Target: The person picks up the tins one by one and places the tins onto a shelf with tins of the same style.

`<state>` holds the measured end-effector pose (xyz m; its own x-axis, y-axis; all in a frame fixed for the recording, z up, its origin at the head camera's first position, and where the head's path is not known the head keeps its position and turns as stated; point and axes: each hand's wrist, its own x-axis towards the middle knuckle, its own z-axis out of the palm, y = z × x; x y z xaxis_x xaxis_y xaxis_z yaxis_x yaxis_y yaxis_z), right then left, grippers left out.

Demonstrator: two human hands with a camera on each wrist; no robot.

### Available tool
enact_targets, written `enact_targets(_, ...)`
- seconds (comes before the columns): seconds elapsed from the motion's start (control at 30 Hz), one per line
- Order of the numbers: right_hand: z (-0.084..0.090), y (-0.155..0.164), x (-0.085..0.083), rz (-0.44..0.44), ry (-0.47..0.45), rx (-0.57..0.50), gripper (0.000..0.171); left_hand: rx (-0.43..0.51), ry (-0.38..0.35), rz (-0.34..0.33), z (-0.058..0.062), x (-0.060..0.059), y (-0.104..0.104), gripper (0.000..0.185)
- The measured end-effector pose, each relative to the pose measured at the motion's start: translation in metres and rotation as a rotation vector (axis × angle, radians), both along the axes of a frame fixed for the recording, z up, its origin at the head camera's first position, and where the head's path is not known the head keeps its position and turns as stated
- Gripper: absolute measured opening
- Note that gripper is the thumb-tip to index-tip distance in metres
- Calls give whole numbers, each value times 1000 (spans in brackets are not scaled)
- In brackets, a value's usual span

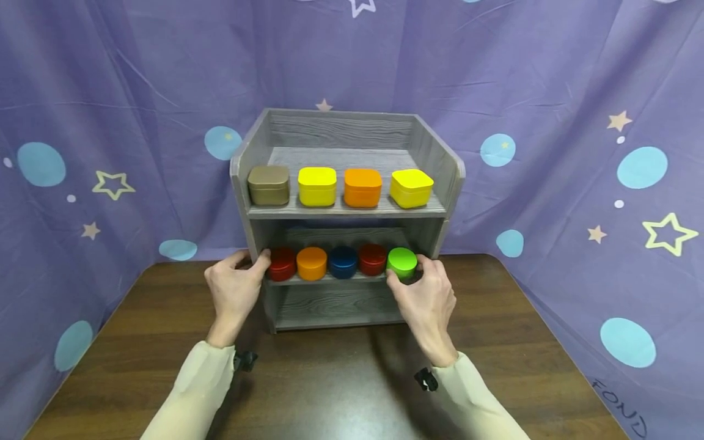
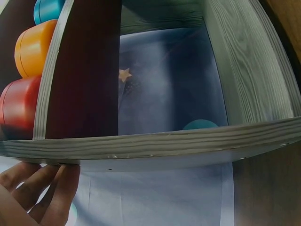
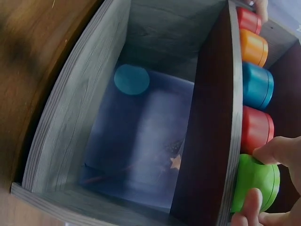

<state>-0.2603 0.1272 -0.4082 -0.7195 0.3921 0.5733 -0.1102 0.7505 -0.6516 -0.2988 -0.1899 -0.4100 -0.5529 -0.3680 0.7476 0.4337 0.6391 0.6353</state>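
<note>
A grey wooden shelf unit (image 1: 341,212) stands on the table. On its middle shelf sits a row of round tins: a red tin (image 1: 282,264), an orange tin (image 1: 311,264), a blue tin (image 1: 343,263), another red tin (image 1: 372,260) and a green tin (image 1: 402,262). My right hand (image 1: 426,299) pinches the green tin at the row's right end, thumb and fingers on its sides. At the other end my left hand (image 1: 236,287) holds the unit's left side panel (image 2: 155,146), with its fingers against the outer face and its thumb by the red tin.
Square tins line the top shelf: a bronze one (image 1: 269,186), a yellow one (image 1: 317,187), an orange one (image 1: 362,188) and another yellow one (image 1: 411,188). Beneath is a brown wooden table (image 1: 341,385). A purple curtain (image 1: 341,55) with stars and dots hangs behind.
</note>
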Motion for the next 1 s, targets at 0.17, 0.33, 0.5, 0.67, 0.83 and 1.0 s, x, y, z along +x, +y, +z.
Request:
enact_targets(0.17,1,-1,-3,-46,-11,32,54,-6,6,-6,2,-1,-1,24)
enact_targets(0.33,-1,-3,-5,-70,14,43,52,-9,-1,-4,2,0,-1,25)
enact_targets(0.5,-3,-6,-6,-97,51,56,50,-14,-2,1,0,0,-1,25)
enact_targets(0.67,-3,-7,-6,-118,91,78,48,-9,-3,2,1,0,-1,25)
enact_targets(0.83,-3,-10,-1,-109,83,72,53,-2,-2,2,1,0,-1,26)
enact_targets(1.0,-4,-12,3,-99,73,49,58,7,-24,-3,0,2,-1,24)
